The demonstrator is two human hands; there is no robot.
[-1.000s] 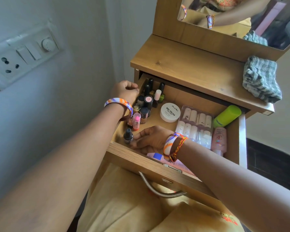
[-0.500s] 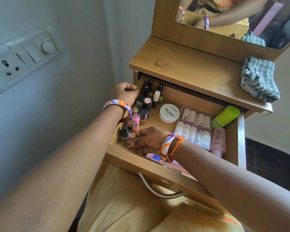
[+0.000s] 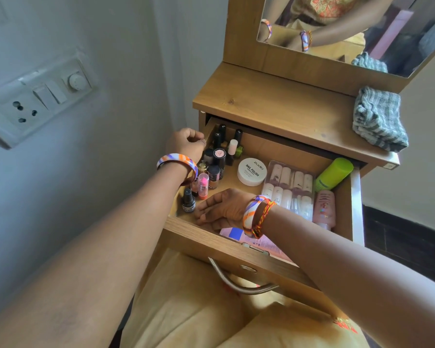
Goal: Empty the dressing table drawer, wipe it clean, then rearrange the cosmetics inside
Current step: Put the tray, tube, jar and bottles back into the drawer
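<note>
The wooden drawer point(image 3: 239, 249) stands pulled out. Along its left side stand several small bottles and lipsticks, among them a pink lipstick point(image 3: 203, 185) and a black nail-polish bottle point(image 3: 188, 200) near the front left corner. My right hand point(image 3: 221, 208) lies low inside the drawer, its relaxed fingers reaching toward that black bottle. My left hand point(image 3: 186, 144) rests on the drawer's left wall with curled fingers, and nothing shows in it. Also in the drawer are a white nail-polish-remover jar point(image 3: 252, 171), a clear case of small bottles point(image 3: 290, 187), a green bottle point(image 3: 334, 174) and a pink bottle point(image 3: 324, 205).
A folded grey striped cloth point(image 3: 378, 118) lies on the dressing-table top point(image 3: 274, 106) at the right, under the mirror point(image 3: 337, 28). A pink packet point(image 3: 234, 233) lies under my right wrist. A switch panel point(image 3: 38, 101) sits on the wall at the left. The drawer's metal handle point(image 3: 236, 282) hangs over my lap.
My right hand has slid left along the drawer's front, and the black nail-polish bottle has shifted left toward the front corner. My left hand has stayed put.
</note>
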